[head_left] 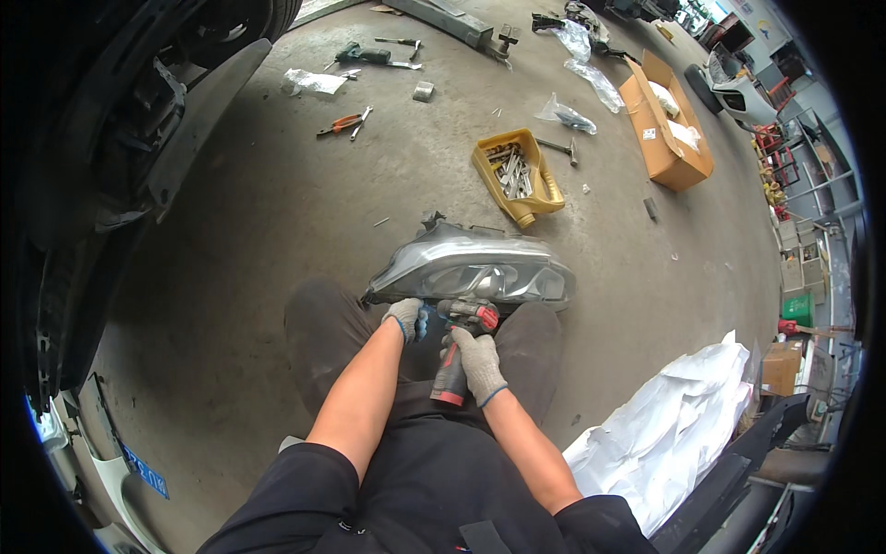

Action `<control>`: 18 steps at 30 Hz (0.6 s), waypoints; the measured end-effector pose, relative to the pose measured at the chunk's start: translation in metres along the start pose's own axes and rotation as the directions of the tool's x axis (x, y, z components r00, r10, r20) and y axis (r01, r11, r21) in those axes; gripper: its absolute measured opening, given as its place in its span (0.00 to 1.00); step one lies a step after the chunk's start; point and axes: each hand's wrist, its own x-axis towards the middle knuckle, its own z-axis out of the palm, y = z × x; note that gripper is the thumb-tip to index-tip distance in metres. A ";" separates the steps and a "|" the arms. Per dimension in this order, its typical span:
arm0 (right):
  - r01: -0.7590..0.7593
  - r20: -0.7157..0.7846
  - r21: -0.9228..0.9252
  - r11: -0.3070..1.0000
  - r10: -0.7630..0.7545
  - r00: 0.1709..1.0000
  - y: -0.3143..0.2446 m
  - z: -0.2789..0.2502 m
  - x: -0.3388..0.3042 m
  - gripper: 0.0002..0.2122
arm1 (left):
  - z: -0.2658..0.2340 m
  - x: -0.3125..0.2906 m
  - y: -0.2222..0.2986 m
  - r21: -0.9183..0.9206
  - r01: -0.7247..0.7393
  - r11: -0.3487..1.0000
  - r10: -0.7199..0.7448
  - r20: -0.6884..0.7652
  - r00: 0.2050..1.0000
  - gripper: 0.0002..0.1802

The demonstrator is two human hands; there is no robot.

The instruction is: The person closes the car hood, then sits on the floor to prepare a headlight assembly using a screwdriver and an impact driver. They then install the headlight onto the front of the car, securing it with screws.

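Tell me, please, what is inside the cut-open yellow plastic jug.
The yellow plastic jug holds a jumble of metal tool pieces, mostly silvery. Many are too small to identify; whatever lies under the top ones is covered.

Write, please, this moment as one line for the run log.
left hand: gloved, near headlight, contact unclear | right hand: gloved, gripping cordless power tool | beyond headlight: yellow container holding metal pieces

The gloved right hand [478,362] grips a red-and-black cordless drill [450,377]; the gloved left hand [406,319] is near its front end. Beyond lie a car headlight [480,261] and a cut-open yellow jug [535,205].
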 end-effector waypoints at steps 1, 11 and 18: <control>0.002 0.001 -0.002 1.000 -0.002 1.000 -0.001 0.001 -0.001 0.11 | -0.001 0.002 0.000 -0.005 0.003 1.000 -0.003 0.001 1.000 0.17; 0.091 -0.031 -0.412 0.907 -0.114 0.993 0.036 -0.010 0.048 0.09 | 0.000 -0.003 0.001 0.066 -0.042 0.997 0.043 -0.011 0.999 0.17; 0.103 -0.035 -0.372 0.922 -0.125 0.992 0.044 -0.013 0.050 0.09 | 0.000 -0.007 0.003 -0.005 -0.036 0.999 0.036 0.005 0.999 0.16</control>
